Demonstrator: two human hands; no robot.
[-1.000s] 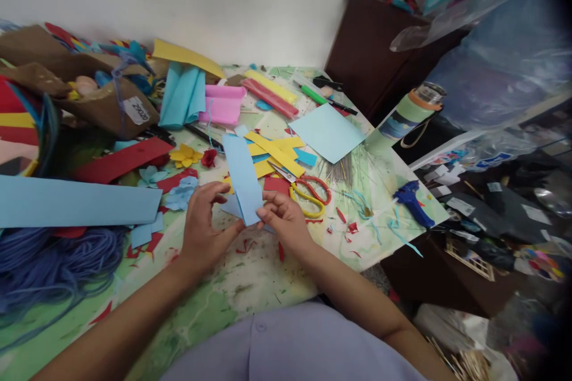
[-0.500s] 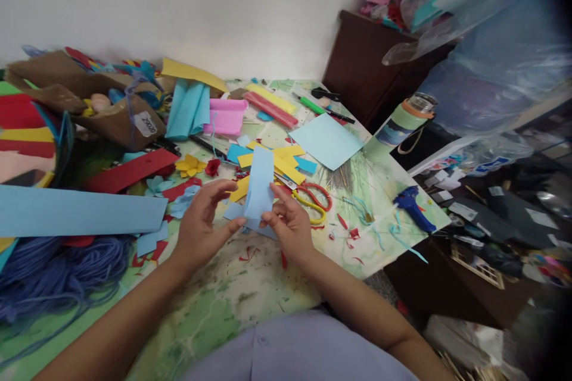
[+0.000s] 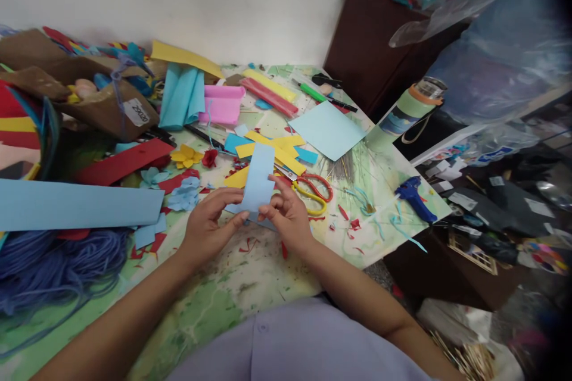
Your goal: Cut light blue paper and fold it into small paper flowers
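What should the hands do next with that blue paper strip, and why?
Probably press the fold flat at the bottom of the light blue paper strip. The left hand and right hand both pinch its lower end, where it seems to bend over a second blue layer; the rest stands up.

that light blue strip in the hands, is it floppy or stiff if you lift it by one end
Probably fairly stiff: pinched at its lower end by the left hand and right hand, the light blue strip stands upright without drooping. Likely very light too: a fingertip pinch alone carries it.
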